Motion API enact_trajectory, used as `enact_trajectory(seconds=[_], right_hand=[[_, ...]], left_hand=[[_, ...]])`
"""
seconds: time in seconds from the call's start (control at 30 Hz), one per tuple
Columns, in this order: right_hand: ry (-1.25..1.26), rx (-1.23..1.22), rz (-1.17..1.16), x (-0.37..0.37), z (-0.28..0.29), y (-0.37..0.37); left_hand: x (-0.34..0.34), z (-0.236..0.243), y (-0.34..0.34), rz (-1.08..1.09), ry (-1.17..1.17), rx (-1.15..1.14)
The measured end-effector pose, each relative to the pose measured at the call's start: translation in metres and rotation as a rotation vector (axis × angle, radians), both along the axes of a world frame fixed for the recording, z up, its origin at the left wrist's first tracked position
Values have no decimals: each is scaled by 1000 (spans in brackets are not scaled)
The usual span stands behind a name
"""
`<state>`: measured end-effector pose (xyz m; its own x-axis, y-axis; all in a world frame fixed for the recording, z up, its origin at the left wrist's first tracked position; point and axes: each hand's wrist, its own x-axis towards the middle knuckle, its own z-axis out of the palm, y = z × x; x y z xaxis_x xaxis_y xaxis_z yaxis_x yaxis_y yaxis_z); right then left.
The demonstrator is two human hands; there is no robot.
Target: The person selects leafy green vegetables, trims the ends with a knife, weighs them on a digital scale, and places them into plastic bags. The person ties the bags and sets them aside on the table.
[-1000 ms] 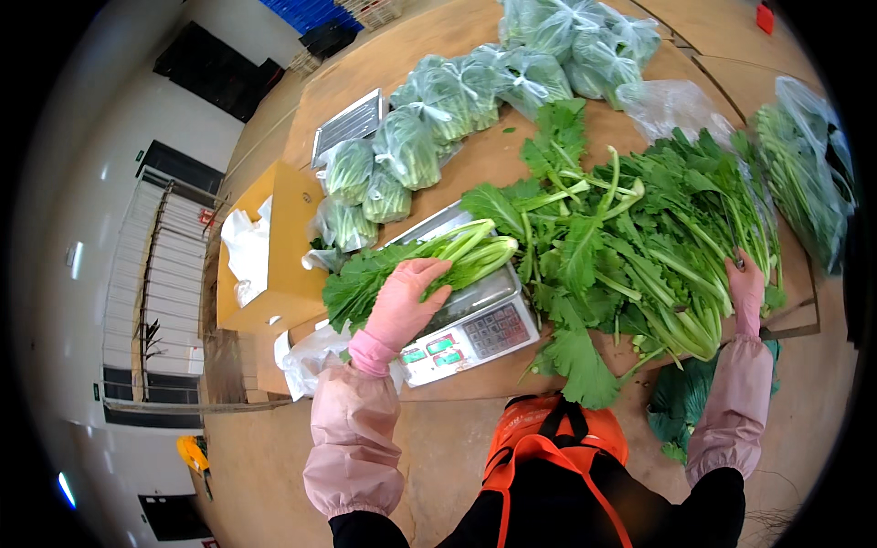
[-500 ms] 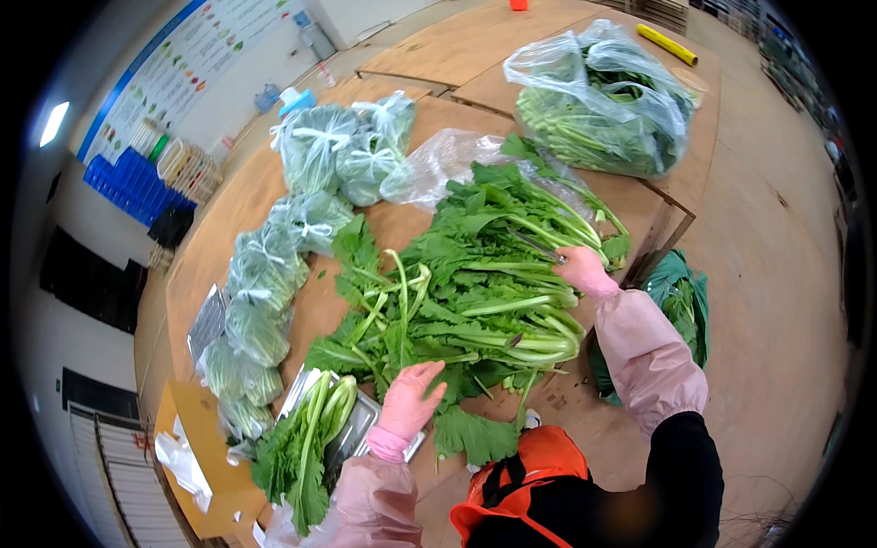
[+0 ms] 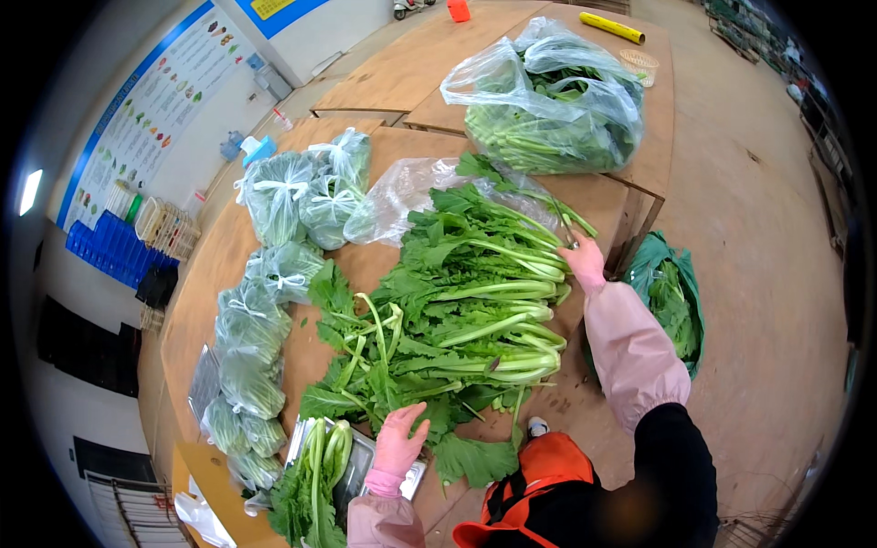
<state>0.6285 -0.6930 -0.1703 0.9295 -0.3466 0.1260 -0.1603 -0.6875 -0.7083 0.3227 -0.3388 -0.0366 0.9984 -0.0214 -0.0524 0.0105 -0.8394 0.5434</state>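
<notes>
A large heap of leafy greens with pale stalks point(image 3: 493, 297) covers the middle of the table, stalk ends toward the right. My right hand point(image 3: 585, 259), in a pink glove, is closed round what looks like a small knife point(image 3: 564, 222) with a thin dark blade, beside the far stalk ends. My left hand point(image 3: 399, 445), also gloved in pink, hovers empty at the near left of the heap, fingers apart. Next to it, a smaller bunch of greens point(image 3: 320, 466) lies on a metal tray scale point(image 3: 357, 470).
Tied clear bags of greens point(image 3: 251, 352) line the table's left side. A large open plastic bag of greens point(image 3: 557, 114) stands at the back, near a crumpled clear sheet point(image 3: 393, 196). A green sack of greens point(image 3: 674, 306) is beyond the right edge. A cardboard box point(image 3: 215, 489) sits lower left.
My right hand has moved slightly away along the stalk ends, its blade now pointing farther forward. My left hand stays open near the tray. The whole view has shifted a little.
</notes>
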Motion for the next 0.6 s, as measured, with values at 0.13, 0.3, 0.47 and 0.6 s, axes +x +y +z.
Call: enact_trajectory(seconds=[0.13, 0.3, 0.47, 0.6], right_hand=[[475, 402, 337, 8, 34, -7], [119, 226, 340, 18, 53, -13], [-142, 438, 368, 2, 154, 8], [-166, 632, 673, -47, 222, 56]], left_hand=[[-2, -1, 2, -10, -12, -13], [-3, 3, 4, -15, -11, -12], [-5, 16, 7, 2, -104, 0], [6, 56, -14, 47, -430, 160]])
